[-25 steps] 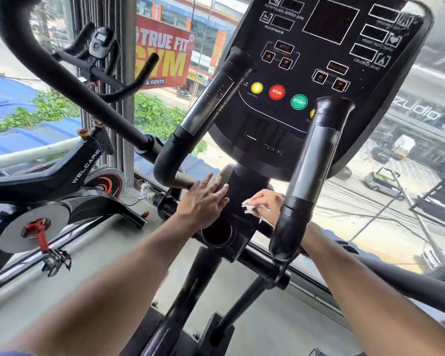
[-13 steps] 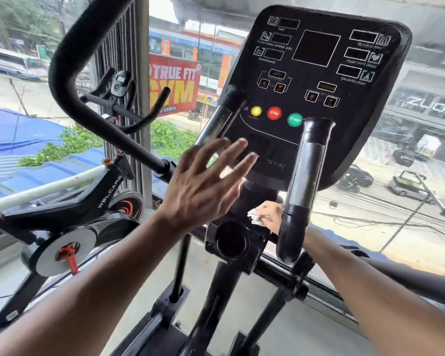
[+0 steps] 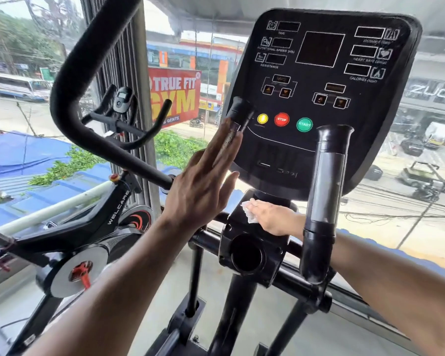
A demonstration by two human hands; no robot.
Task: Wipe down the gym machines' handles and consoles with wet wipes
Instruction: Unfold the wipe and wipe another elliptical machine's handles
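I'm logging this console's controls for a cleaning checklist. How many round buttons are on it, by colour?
Yellow button: 1
Red STOP button: 1
Green START button: 1
Total: 3 round buttons on the console, in a row, yellow nearest the left grip.
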